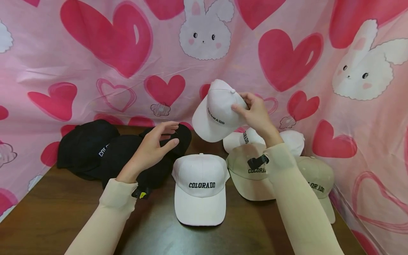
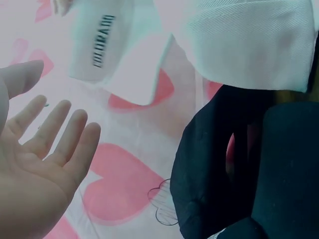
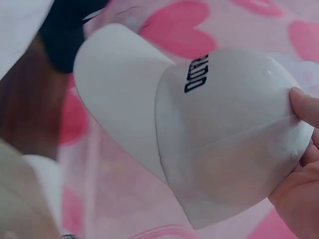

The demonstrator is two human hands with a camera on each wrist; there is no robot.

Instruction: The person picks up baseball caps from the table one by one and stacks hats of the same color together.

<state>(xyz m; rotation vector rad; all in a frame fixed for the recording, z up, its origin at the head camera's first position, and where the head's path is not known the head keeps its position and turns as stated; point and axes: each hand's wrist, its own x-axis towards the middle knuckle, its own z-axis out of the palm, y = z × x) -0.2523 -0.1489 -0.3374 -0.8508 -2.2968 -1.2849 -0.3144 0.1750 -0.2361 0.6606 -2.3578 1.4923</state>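
My right hand point(image 1: 255, 112) grips a white baseball cap point(image 1: 220, 106) by the back of its crown, up off the table and tilted with the brim toward the lower left. Black COLORADO lettering runs across its front. In the right wrist view the thumb point(image 3: 305, 105) presses the outside of that cap's crown. My left hand point(image 1: 156, 147) holds nothing; its fingers are spread in the air in front of the black caps point(image 1: 124, 152). Below and between both hands, a second white cap point(image 1: 200, 187) sits on the table, brim toward me.
Beige caps point(image 1: 248, 163) and more white caps point(image 1: 293, 140) stand on the right of the brown table point(image 1: 153, 226), partly behind my right arm. Several black caps overlap on the left. A pink cloth point(image 1: 165, 63) with hearts and rabbits hangs right behind the table.
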